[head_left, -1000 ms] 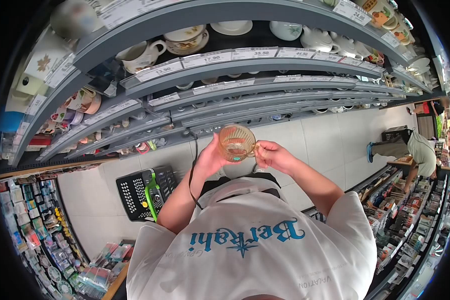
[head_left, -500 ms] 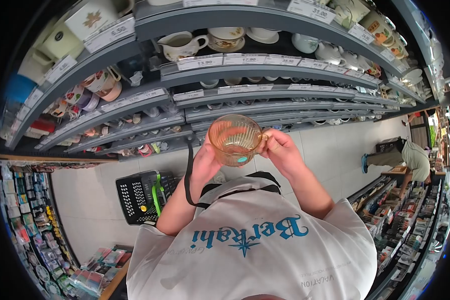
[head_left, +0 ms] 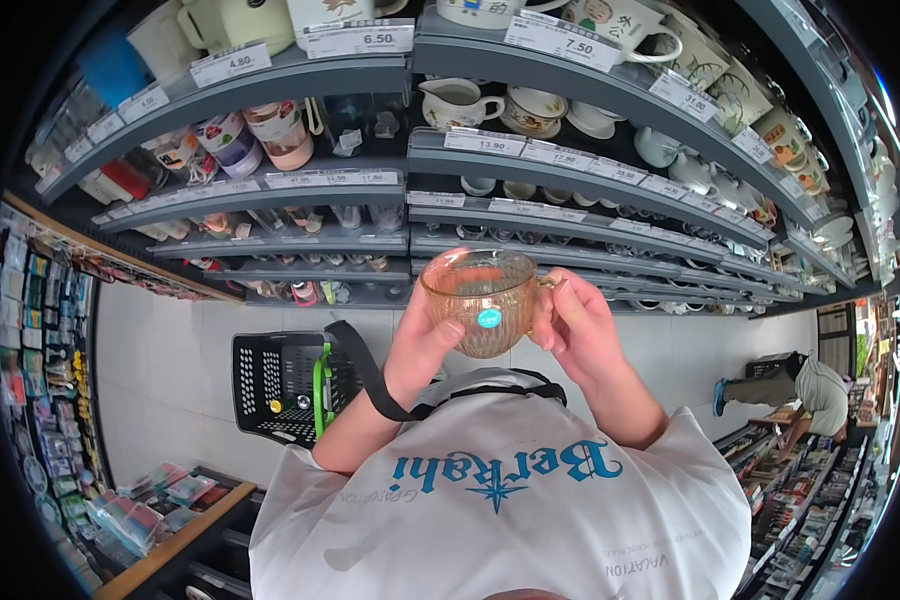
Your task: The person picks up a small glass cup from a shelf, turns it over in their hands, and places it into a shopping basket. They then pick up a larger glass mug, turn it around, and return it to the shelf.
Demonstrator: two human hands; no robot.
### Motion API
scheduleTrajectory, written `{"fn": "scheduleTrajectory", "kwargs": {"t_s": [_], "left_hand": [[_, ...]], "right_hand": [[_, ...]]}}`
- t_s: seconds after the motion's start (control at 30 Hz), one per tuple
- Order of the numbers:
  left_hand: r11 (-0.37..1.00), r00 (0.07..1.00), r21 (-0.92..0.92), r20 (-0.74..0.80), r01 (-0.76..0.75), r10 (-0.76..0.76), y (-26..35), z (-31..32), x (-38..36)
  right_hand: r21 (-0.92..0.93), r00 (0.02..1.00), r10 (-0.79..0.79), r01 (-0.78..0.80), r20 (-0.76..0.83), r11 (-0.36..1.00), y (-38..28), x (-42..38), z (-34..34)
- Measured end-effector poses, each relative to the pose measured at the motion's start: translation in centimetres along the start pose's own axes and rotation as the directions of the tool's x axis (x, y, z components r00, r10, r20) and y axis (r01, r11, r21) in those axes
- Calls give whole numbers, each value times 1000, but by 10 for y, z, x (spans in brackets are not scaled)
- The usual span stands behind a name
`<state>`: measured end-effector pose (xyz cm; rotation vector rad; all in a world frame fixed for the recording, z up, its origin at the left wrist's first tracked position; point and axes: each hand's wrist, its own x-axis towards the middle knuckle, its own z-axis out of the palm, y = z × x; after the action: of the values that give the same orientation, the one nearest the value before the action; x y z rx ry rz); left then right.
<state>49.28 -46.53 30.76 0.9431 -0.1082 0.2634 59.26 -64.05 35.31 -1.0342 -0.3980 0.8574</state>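
Observation:
A ribbed amber glass cup [head_left: 480, 290] with a turquoise sticker on its side is held in front of my chest. My left hand [head_left: 425, 335] wraps the left side of the glass, with the thumb on the front. On the other side, my right hand [head_left: 577, 318] pinches the cup's handle between thumb and fingers. Nothing shows inside the cup. A black strap [head_left: 362, 365] loops over my left forearm.
Ahead, shelves [head_left: 590, 85] carry mugs, a cream jug [head_left: 460, 103], teapots and price labels. A black shopping basket [head_left: 265, 375] with a green handle is at the left above the tiled floor. Another person [head_left: 820, 395] bends over at the far right. Stationery racks [head_left: 45, 390] line the left.
The cup has tipped, so its side and sticker face me more and its opening less. My view has turned, and the shelves sit further right. Both hands keep their hold.

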Motion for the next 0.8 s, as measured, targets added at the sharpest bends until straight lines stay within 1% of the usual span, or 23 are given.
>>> {"fn": "scheduleTrajectory", "kwargs": {"t_s": [0.07,0.13,0.17,0.27,0.3,0.37,0.43,0.5,0.63,0.7,0.77,0.8], "left_hand": [[1000,1000,-18,-25,-6,5,7,8,-3],[997,994,68,-103,44,-37,15,16,-4],[997,994,71,-107,35,-28,15,17,-5],[999,995,37,-103,1,2,16,19,-5],[1000,995,27,-96,3,0,16,20,-5],[1000,996,21,-90,1,1,18,23,-3],[997,994,58,-105,49,-43,21,28,1],[998,996,51,-83,39,-34,15,28,3],[999,999,42,-49,21,-19,17,35,4],[999,998,42,-45,34,-32,20,39,4],[998,998,46,-46,42,-40,25,42,4],[995,998,90,-40,44,-41,28,45,4]], "right_hand": [[-12,1000,-3,3,5,1000,0,-2,3],[-20,999,-35,35,-11,999,0,-5,6],[-23,999,-35,35,-1,999,0,-7,7],[-29,992,-39,43,121,999,-3,-10,4],[-38,989,-39,45,139,998,-6,-10,5],[-47,991,-37,44,128,998,-10,-12,7],[-58,990,-58,65,127,996,-13,-13,5],[-148,992,-73,88,101,985,-16,-18,3],[-162,990,-97,113,102,980,-15,-28,2],[-190,987,-132,147,89,971,-14,-31,5],[-187,988,-129,142,80,972,-13,-33,6],[-186,989,-128,139,72,973,-14,-34,7]]}}
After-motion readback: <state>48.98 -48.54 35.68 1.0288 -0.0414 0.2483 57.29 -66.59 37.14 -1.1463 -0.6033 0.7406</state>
